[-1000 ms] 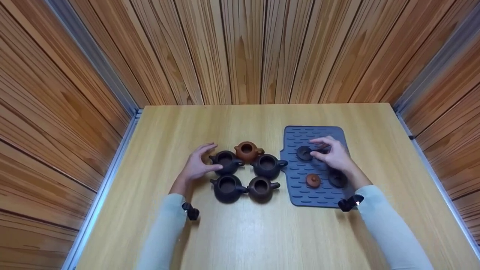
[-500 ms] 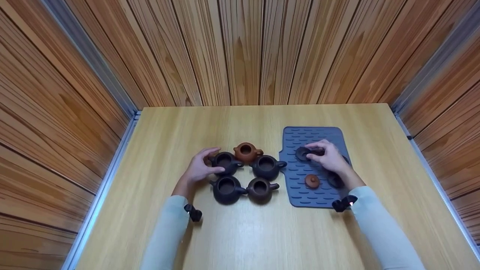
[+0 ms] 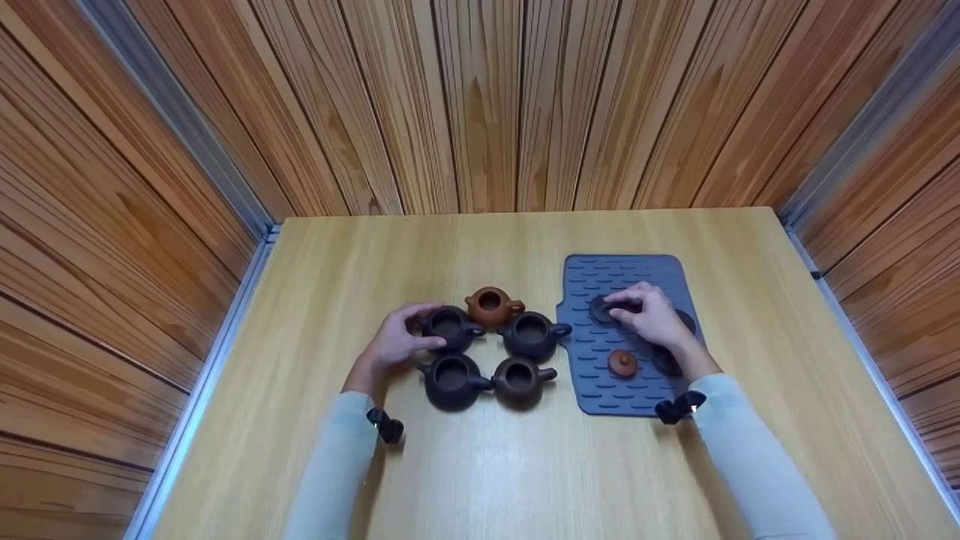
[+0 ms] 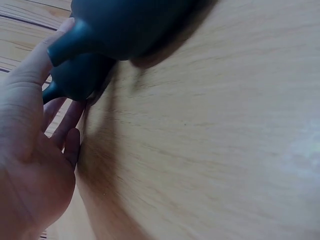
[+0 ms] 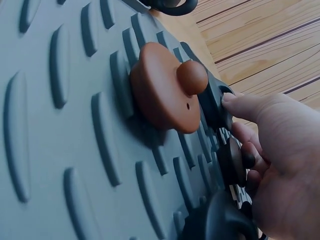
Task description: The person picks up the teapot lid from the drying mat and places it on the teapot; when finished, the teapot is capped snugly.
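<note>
My left hand (image 3: 396,341) holds the side of a black lidless teapot (image 3: 457,345), thumb in front and fingers behind. In the left wrist view, the fingers reach behind that pot's spout (image 4: 52,92). My right hand (image 3: 651,315) pinches the knob of a dark teapot lid (image 3: 598,310) on the grey mat (image 3: 600,401). The right wrist view shows the thumb at this lid's (image 5: 212,107) knob. Nearer on the mat lies an orange-brown lid (image 3: 622,364). More dark lids (image 3: 665,361) are partly hidden under my right hand and wrist.
Close around the held pot stand more lidless teapots: an orange-brown one (image 3: 480,313) behind, a black one (image 3: 531,351) to its right, another black one (image 3: 452,397) and a dark brown one (image 3: 519,395) in front. A wood-panelled wall (image 3: 480,105) rises behind the table.
My right thumb and fingers have come together on the dark lid's knob. My left hand has drawn in closer around the black teapot. The pots stay in place.
</note>
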Demonstrator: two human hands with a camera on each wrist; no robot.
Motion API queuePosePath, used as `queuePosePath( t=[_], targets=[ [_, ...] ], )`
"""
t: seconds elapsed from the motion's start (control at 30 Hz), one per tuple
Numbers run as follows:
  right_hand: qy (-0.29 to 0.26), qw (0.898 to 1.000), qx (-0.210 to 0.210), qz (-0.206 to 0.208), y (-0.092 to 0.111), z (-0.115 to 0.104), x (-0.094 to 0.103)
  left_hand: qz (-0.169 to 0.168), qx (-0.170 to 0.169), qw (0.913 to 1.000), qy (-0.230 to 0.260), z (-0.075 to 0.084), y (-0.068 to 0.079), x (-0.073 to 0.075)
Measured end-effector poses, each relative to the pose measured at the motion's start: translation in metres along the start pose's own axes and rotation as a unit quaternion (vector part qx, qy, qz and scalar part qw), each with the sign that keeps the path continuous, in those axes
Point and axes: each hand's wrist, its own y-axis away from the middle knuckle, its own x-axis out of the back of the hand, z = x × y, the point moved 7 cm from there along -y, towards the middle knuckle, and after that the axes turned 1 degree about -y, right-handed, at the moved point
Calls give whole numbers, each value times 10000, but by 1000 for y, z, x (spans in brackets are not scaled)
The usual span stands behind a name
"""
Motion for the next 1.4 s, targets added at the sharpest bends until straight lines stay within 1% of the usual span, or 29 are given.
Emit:
queuePosePath(
  t=[0.17, 0.2, 0.37, 0.4, 0.43, 0.63, 0.77, 0.9, 1.0, 1.13, 1.23, 1.4],
  targets=[
    [58, 9999, 87, 130, 1, -1, 1, -26, 27, 9999, 115, -1, -1, 0],
    [62, 9998, 96, 145, 1, -1, 1, -51, -18, 9999, 125, -12, -6, 0],
    [69, 9997, 166, 169, 0, -3, 2, -48, 44, 9999, 107, -14, -6, 1],
    [72, 9997, 174, 170, 1, -3, 1, -38, 36, 10000, 67, -14, -6, 1],
    [76, 9997, 171, 171, 1, -3, 1, -13, 123, 9999, 63, -4, -1, 0],
    [81, 9996, 162, 197, 0, -2, -1, -30, 200, 9997, 126, -6, 1, 1],
    [103, 9996, 149, 225, 0, -2, -1, -43, 112, 9999, 114, -6, 0, 1],
    [35, 9998, 103, 192, 1, -2, 1, 0, 6, 10000, -55, -5, -1, 2],
    [-27, 9997, 108, 197, 0, -3, 3, -40, 25, 10000, -56, -4, 0, 2],
    [-25, 9996, 150, 217, -1, -5, 7, -87, 91, 9999, 71, -4, 0, 1],
    [-28, 9996, 137, 232, -1, -8, 11, -74, 90, 9999, 81, -4, -1, 1],
    [-73, 9997, 61, 235, -3, -12, 17, -101, -105, 9999, 38, -8, -1, 4]
  ],
)
